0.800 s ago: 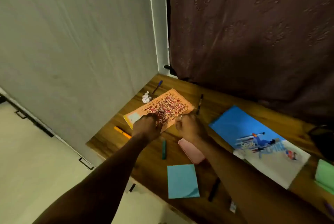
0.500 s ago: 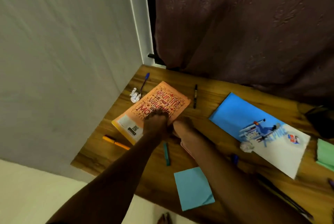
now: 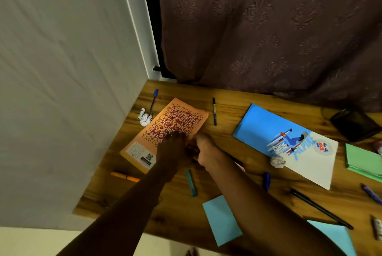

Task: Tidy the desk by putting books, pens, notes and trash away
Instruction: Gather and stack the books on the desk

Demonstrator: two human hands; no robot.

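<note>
Left hand point(image 3: 173, 148) and right hand point(image 3: 203, 148) grip one orange book point(image 3: 165, 131); two paper wads.

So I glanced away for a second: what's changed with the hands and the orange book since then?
The left hand and right hand have drawn together at the orange book's near edge, and the book has turned slightly. Whether either grips it is unclear. The blue book, pens and blue sticky pad seem to lie as before; mostly the camera shifted.
</note>
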